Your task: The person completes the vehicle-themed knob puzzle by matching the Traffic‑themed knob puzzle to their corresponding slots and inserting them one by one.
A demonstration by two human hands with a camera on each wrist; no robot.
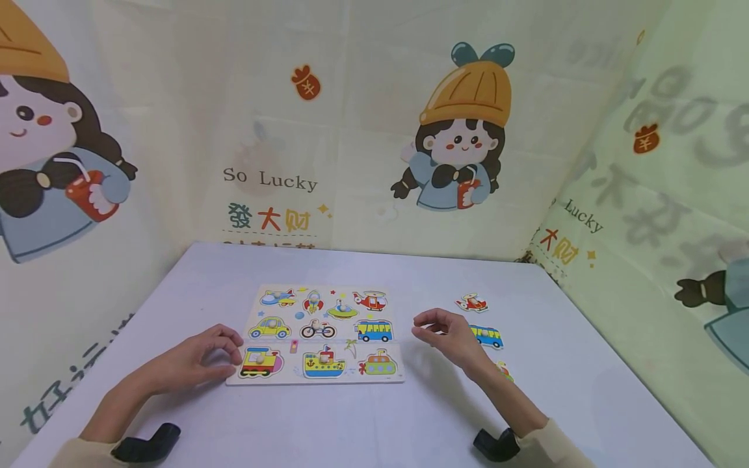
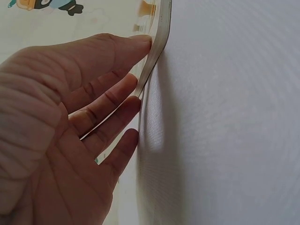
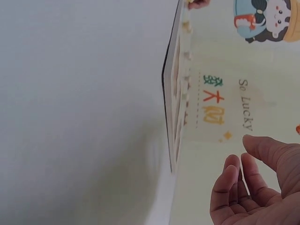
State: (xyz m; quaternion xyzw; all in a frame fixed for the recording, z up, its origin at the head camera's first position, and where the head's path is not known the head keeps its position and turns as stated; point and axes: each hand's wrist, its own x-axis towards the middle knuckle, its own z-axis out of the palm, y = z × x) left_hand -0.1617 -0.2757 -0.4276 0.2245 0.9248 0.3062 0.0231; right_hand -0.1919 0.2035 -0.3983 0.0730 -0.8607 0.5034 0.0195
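A wooden peg puzzle board [image 1: 292, 381] with vehicle pictures lies flat on the table. Fingertips of my left hand [image 1: 190, 363] rest against its left edge, the thumb near the front corner; in the left wrist view the fingers [image 2: 112, 105] are spread along that edge. Just right of the board, my right hand [image 1: 449, 338] hovers above the table with loosely bent fingers and nothing between them. Beyond it lie a helicopter piece [image 1: 473, 302] and a bus piece [image 1: 488, 337]. The right forearm partly hides a third small piece [image 1: 505, 371].
Small knobs show on several board pictures, such as the train piece [image 1: 260, 362] and the boat piece [image 1: 324, 363]. The white table [image 1: 328, 429] meets a printed cloth backdrop [image 1: 363, 143] at the back and sides. Black straps [image 1: 146, 444] sit at both wrists.
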